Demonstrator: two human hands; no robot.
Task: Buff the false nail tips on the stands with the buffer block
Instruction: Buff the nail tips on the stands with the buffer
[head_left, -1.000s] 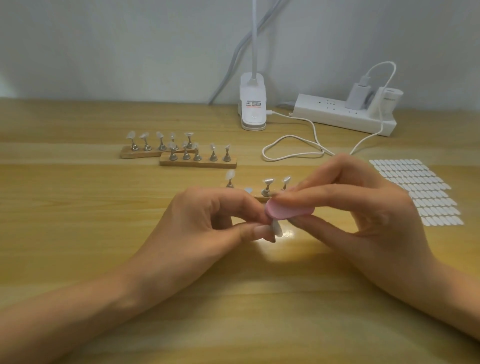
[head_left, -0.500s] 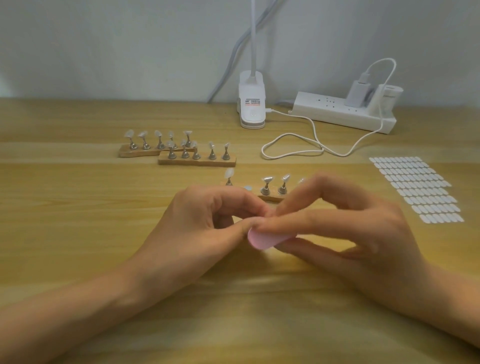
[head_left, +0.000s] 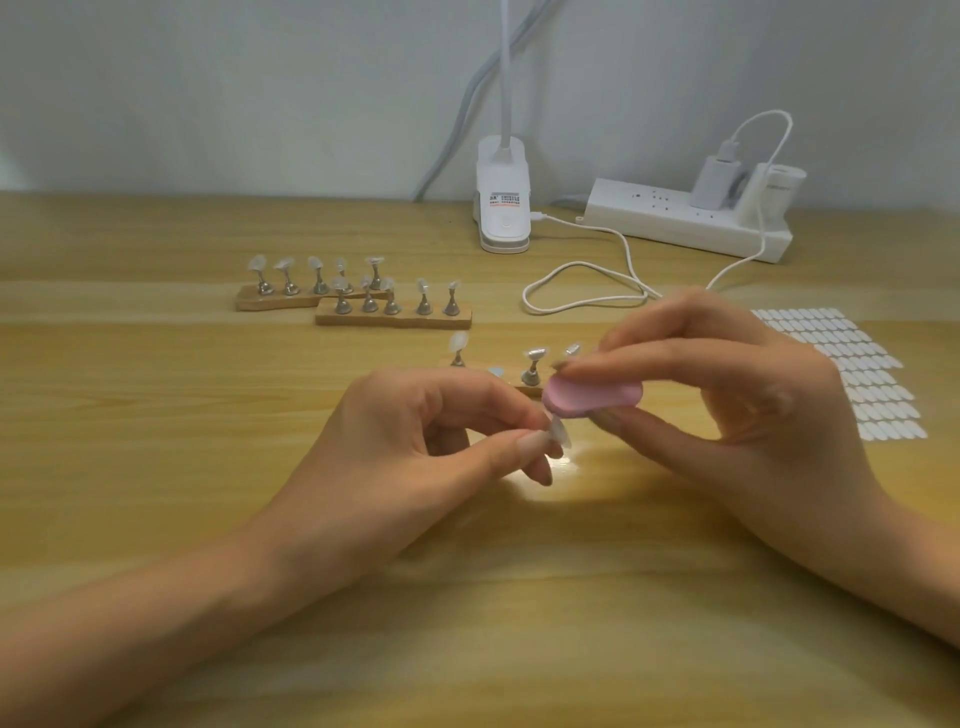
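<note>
- Hands of one person meet above the middle of a pale wooden table (head_left: 156, 467), seen from a head-worn camera.
- The left hand (head_left: 415, 452) pinches a small translucent false nail tip (head_left: 560, 433) between thumb and forefinger. The fingers hide whatever it is mounted on.
- The right hand (head_left: 727, 415) pinches a pink oval foam buffer block (head_left: 592, 397), with the thumb beneath and the fingers on top.
- The block sits just above and to the right of the nail tip, touching or almost touching its upper end. The right hand is therefore placed to make the stroke.
- The tip's long axis stands steeply, and its free end juts past the left fingertips toward the right hand. The block's long axis runs left to right, across the tip.
- Just behind the hands is a wooden near stand (head_left: 531, 375) with metal pegs. Two more, a front stand (head_left: 395, 318) and a back stand (head_left: 260, 304), sit toward the far left and carry tips.
- A sheet of white oval tabs (head_left: 841, 374) lies by the right edge.
</note>
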